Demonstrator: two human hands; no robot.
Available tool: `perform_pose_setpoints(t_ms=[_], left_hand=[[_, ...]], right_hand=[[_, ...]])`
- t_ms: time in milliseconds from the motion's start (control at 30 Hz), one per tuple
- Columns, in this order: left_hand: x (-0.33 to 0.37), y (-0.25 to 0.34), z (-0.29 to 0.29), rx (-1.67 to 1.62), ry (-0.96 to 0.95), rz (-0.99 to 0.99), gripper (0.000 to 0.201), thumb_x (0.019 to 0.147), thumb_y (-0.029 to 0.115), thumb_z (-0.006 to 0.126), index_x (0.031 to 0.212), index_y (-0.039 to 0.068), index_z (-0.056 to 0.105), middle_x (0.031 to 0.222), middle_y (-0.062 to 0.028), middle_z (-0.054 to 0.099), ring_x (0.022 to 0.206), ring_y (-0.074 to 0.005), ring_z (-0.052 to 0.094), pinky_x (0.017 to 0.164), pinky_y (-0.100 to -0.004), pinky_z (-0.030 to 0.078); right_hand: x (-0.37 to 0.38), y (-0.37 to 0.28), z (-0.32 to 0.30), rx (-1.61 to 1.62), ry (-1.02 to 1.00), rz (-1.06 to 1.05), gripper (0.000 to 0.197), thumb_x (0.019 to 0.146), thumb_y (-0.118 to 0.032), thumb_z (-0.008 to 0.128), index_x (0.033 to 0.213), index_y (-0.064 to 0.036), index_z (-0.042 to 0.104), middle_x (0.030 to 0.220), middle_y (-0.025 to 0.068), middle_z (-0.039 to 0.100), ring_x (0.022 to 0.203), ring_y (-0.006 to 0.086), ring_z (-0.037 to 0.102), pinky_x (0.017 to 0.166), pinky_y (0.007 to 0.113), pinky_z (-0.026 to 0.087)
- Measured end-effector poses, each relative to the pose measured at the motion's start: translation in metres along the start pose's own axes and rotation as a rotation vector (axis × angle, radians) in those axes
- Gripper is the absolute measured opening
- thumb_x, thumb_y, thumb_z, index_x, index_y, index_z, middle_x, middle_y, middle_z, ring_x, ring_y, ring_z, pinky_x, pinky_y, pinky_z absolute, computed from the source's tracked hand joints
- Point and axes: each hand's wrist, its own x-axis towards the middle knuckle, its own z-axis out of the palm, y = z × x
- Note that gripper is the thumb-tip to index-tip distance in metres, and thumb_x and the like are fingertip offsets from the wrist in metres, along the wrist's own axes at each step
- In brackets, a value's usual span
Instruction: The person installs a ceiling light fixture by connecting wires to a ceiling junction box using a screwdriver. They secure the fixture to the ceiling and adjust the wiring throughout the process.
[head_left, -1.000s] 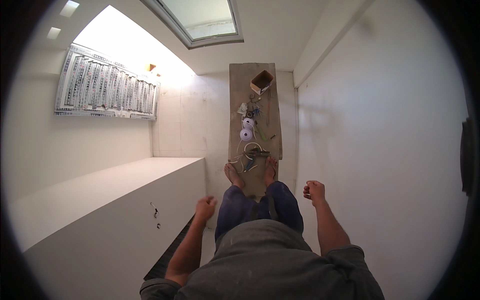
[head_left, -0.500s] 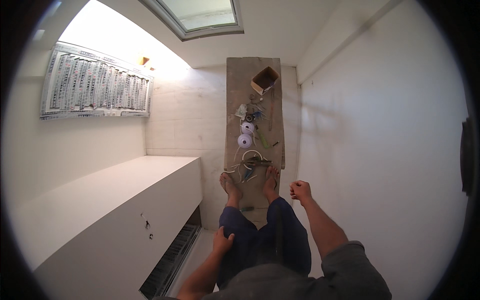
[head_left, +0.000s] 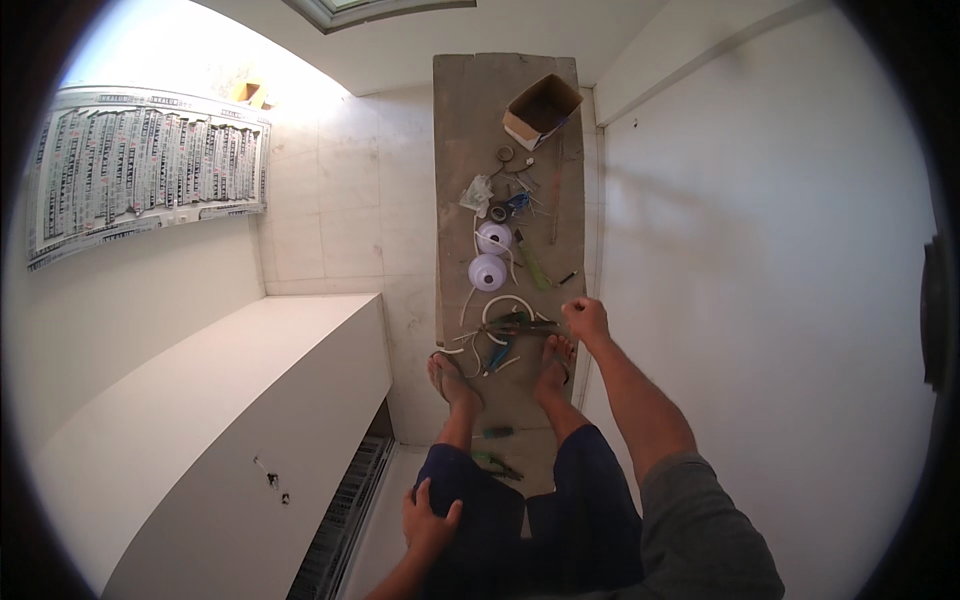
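I stand barefoot on a long wooden plank point(head_left: 470, 130). My right hand point(head_left: 585, 319) reaches down beside my right foot point(head_left: 553, 365), its fingers curled at the end of dark pliers point(head_left: 520, 326) lying on the plank. Whether it grips them is unclear. My left hand point(head_left: 428, 518) rests flat on my left thigh with fingers apart, holding nothing. Just past the pliers lie a curved white wire point(head_left: 505, 303), two white round fittings point(head_left: 488, 272), a green screwdriver point(head_left: 533, 266) and a blue-handled tool point(head_left: 498, 355).
An open cardboard box point(head_left: 540, 108) sits at the plank's far end among small parts. A white cabinet point(head_left: 200, 420) stands to the left with a grille point(head_left: 345, 510) at its foot. A white wall point(head_left: 780, 250) runs close on the right. More tools point(head_left: 495, 450) lie between my legs.
I have bent lower toward the plank. My right hand dropped from hip height to the pliers by my right foot, and my left hand came in onto my left thigh.
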Motion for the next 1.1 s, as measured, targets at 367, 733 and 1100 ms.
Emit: perform_pose_setpoints(t_ms=[367, 733, 1100], left_hand=[[0.031, 0.018, -0.041, -0.073, 0.044, 0.172, 0.075, 0.086, 0.033, 0.075, 0.149, 0.010, 0.042, 0.151, -0.0234, 0.038, 0.137, -0.0448, 0.039, 0.112, -0.0540, 0.034], [0.049, 0.021, -0.048, 0.024, 0.143, 0.175, 0.074, 0.082, 0.032, 0.077, 0.145, 0.009, 0.046, 0.149, -0.0247, 0.039, 0.136, -0.0458, 0.039, 0.112, -0.0548, 0.034], [0.005, 0.030, -0.052, -0.083, -0.012, 0.077, 0.071, 0.089, 0.037, 0.070, 0.148, 0.009, 0.042, 0.147, -0.0243, 0.044, 0.137, -0.0421, 0.042, 0.112, -0.0500, 0.037]], right_hand=[[0.204, -0.020, 0.078, -0.153, 0.368, -0.119, 0.034, 0.082, -0.029, 0.077, 0.100, -0.0020, 0.066, 0.097, 0.0178, 0.070, 0.093, 0.0366, 0.068, 0.080, 0.047, 0.054], [0.252, 0.007, 0.106, -0.257, 0.494, -0.127, 0.043, 0.085, -0.022, 0.072, 0.120, -0.0021, 0.058, 0.118, 0.0239, 0.064, 0.111, 0.0431, 0.061, 0.093, 0.053, 0.050], [0.031, 0.022, 0.056, -0.083, 0.220, 0.004, 0.044, 0.091, -0.024, 0.057, 0.128, 0.0004, 0.058, 0.125, 0.0287, 0.060, 0.119, 0.0478, 0.055, 0.102, 0.052, 0.046]])
